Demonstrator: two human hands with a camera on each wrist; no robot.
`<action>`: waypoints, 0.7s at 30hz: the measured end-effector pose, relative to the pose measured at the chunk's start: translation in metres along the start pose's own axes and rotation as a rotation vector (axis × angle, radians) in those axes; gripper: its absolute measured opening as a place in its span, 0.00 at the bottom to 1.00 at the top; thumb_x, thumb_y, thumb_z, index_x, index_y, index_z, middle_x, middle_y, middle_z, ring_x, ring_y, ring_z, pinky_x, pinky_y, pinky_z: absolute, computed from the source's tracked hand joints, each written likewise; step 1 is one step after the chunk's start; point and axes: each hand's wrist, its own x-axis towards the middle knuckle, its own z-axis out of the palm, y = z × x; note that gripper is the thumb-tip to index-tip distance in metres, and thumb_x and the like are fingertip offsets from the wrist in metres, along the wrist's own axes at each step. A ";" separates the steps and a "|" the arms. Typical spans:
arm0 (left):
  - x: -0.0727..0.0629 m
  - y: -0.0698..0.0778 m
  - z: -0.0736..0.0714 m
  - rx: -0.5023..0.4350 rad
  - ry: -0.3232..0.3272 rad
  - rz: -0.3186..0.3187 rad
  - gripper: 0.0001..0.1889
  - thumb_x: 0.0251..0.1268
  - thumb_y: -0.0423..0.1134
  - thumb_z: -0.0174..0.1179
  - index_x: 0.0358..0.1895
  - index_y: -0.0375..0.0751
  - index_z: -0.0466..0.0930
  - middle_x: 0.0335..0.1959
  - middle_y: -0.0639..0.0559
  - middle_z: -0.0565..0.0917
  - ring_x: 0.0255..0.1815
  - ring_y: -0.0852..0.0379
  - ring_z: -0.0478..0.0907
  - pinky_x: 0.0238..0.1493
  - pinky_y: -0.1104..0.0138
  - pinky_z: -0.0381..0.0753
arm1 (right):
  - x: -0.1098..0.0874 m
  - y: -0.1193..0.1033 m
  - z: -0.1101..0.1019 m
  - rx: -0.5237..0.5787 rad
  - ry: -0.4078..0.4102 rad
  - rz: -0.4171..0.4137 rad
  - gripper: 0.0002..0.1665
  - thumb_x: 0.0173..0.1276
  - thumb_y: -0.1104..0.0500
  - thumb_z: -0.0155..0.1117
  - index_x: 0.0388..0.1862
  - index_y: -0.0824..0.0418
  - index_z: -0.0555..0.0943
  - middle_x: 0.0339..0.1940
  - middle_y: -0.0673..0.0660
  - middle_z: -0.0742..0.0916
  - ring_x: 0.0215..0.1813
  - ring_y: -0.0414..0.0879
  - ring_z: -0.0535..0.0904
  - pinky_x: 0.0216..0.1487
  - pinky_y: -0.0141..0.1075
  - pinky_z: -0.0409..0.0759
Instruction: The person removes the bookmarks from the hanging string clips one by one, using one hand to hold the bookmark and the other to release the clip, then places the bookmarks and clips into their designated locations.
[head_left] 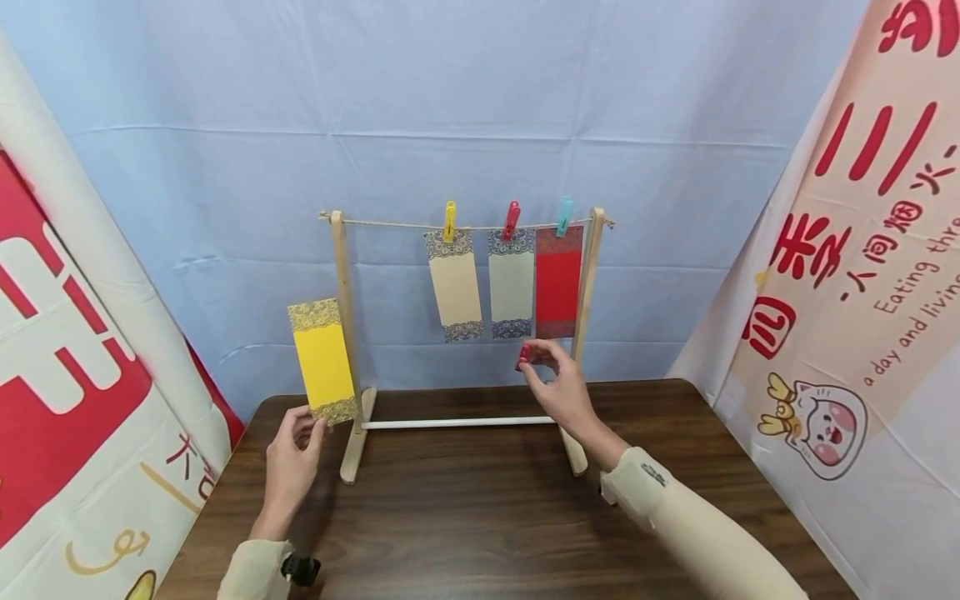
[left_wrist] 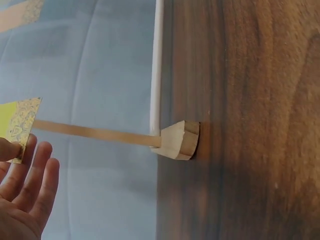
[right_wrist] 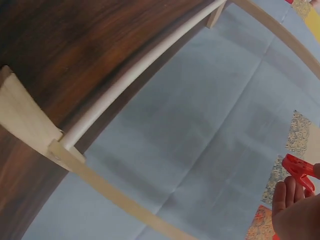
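My left hand (head_left: 292,454) pinches the bottom edge of a yellow card (head_left: 324,360) with patterned ends, held upright in front of the rack's left post. The same card's patterned corner (left_wrist: 24,120) shows between thumb and fingers in the left wrist view. In my right hand (head_left: 561,390) a small red clothespin (head_left: 522,357) is pinched between thumb and fingers, just below the hanging cards. Three cards hang from the string: a beige card (head_left: 455,287) under a yellow clothespin (head_left: 450,222), a grey card (head_left: 512,287) under a red clothespin (head_left: 512,221), and a red card (head_left: 558,287) under a teal clothespin (head_left: 565,217).
A wooden rack stands on the dark table (head_left: 465,517), its left post (head_left: 342,275) and right post (head_left: 590,283) joined low down by a white rod (head_left: 465,422). The string (head_left: 390,223) runs between the post tops. Behind hangs a light blue cloth (head_left: 450,100).
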 end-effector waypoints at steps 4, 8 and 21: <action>-0.001 -0.004 -0.001 0.007 0.003 -0.009 0.11 0.80 0.33 0.64 0.59 0.36 0.79 0.41 0.42 0.92 0.41 0.56 0.87 0.40 0.84 0.76 | -0.006 0.004 -0.003 -0.019 0.008 0.022 0.19 0.68 0.79 0.70 0.57 0.79 0.80 0.46 0.74 0.87 0.49 0.69 0.86 0.54 0.27 0.82; -0.002 -0.010 -0.002 0.022 0.006 -0.014 0.11 0.80 0.33 0.64 0.58 0.37 0.79 0.41 0.43 0.92 0.40 0.60 0.86 0.40 0.84 0.76 | -0.012 0.009 -0.008 -0.030 0.012 0.034 0.20 0.68 0.79 0.70 0.58 0.78 0.81 0.46 0.74 0.87 0.49 0.69 0.86 0.53 0.21 0.78; -0.009 -0.022 -0.009 0.060 -0.009 -0.060 0.10 0.80 0.35 0.64 0.57 0.37 0.79 0.40 0.44 0.93 0.39 0.68 0.84 0.40 0.87 0.74 | -0.029 0.039 -0.021 -0.101 0.018 0.013 0.21 0.66 0.78 0.73 0.58 0.77 0.82 0.44 0.71 0.89 0.45 0.66 0.86 0.52 0.35 0.86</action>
